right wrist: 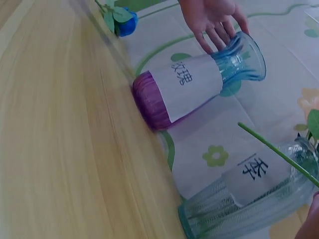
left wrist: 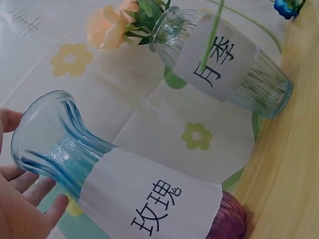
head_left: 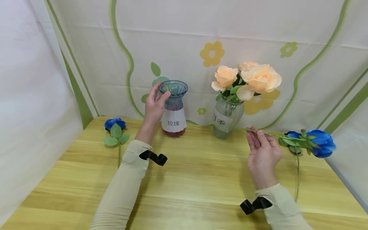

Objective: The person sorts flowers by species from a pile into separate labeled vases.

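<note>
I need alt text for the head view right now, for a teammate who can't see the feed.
A person's left hand holds the neck of an empty blue glass vase while the right hand pinches the stem of a blue rose held sideways above a wooden table. A clear vase of peach roses stands between them, and another blue rose lies at far left.

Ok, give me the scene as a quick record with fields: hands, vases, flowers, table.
left hand: fingers round the neck of the blue vase
right hand: pinches the stem of a blue rose, held level above the table
clear vase: holds peach roses, paper label
second blue rose: lies on the table, far left
table: light wood
</note>
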A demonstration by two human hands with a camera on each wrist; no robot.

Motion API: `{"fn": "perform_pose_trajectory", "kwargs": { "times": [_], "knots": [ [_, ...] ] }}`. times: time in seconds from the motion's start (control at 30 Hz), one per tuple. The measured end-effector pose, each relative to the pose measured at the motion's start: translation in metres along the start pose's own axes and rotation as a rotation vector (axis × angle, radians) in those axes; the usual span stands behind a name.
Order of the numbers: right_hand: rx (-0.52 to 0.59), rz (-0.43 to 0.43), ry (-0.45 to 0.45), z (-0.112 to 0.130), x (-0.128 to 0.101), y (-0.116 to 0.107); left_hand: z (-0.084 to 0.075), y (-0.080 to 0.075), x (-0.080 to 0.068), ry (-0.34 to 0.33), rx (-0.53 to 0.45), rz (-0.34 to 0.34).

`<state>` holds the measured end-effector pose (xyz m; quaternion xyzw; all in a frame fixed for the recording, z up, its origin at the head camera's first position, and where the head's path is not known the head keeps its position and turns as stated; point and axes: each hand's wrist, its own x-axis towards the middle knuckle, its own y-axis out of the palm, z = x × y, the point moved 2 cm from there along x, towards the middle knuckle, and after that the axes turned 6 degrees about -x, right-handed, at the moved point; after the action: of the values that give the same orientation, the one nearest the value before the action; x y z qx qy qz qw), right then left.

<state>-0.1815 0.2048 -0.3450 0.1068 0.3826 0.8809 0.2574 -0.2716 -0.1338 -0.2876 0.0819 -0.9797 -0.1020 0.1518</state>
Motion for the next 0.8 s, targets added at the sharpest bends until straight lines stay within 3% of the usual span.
{"fn": "perform_pose_trajectory", "kwargs": {
  "times": [0.43, 0.8],
  "knots": [
    [0.048, 0.086, -0.109, -0.016, -0.034, 0.038, 0.000, 0.001, 0.000, 0.009, -0.001, 0.000],
    [0.073, 0.142, -0.147, -0.025, -0.052, 0.068, 0.003, 0.002, 0.000, 0.008, 0.004, -0.010]
  ]
}}
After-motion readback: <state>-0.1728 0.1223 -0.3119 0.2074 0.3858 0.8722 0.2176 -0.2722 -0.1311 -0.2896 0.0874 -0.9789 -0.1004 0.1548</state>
